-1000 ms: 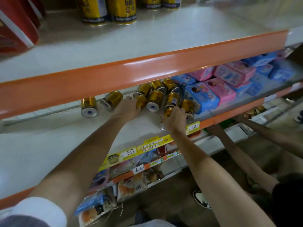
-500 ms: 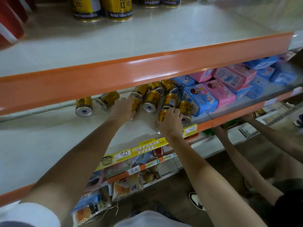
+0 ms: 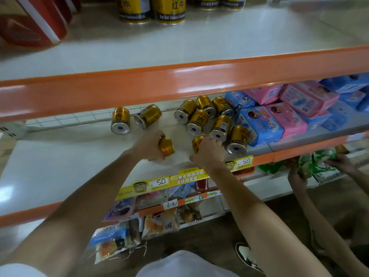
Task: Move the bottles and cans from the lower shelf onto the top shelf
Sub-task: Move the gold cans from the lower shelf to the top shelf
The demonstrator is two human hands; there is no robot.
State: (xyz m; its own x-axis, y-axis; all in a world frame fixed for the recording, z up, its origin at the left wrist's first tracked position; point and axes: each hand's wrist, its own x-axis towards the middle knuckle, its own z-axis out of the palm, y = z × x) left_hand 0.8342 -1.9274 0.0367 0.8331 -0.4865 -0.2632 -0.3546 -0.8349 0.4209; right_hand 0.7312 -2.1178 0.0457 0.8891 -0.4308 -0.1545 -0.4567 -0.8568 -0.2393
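Each hand grasps one gold can: the left hand [image 3: 148, 144] wraps a can [image 3: 166, 146], the right hand [image 3: 209, 149] another [image 3: 197, 141], both low on the lower shelf [image 3: 60, 162]. Beyond them more cans [image 3: 194, 122] lie on their sides; the top shelf [image 3: 179, 48] sits above and farther.

In front of me white shelving [image 3: 179, 48] with orange edge strips [image 3: 199, 82] fills the frame; dark brown floor [image 3: 219, 234] shows at lower right, and light glares off the boards.
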